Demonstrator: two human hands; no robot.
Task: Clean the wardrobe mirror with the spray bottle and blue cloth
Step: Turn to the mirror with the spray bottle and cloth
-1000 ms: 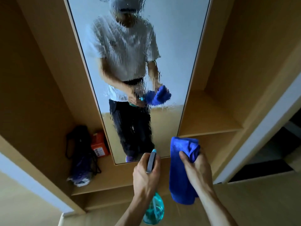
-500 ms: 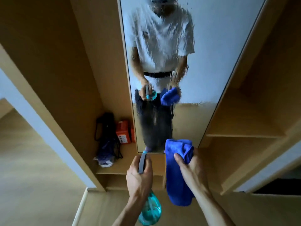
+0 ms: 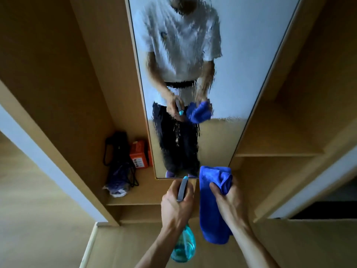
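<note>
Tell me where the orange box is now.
In the head view, the orange box stands on the low wardrobe shelf left of the mirror, beside the dark bag.

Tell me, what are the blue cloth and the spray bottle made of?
The blue cloth looks like soft microfibre: fuzzy, matte, hanging in limp folds. The spray bottle is probably plastic: its teal body is glossy and see-through, its head grey.

Blue cloth [image 3: 212, 206], teal translucent spray bottle [image 3: 183, 248] with grey head; tan wooden wardrobe [image 3: 58, 78]; orange box [image 3: 139, 154]; black bag [image 3: 117, 151]; streaky wet mirror [image 3: 241, 64]
</note>
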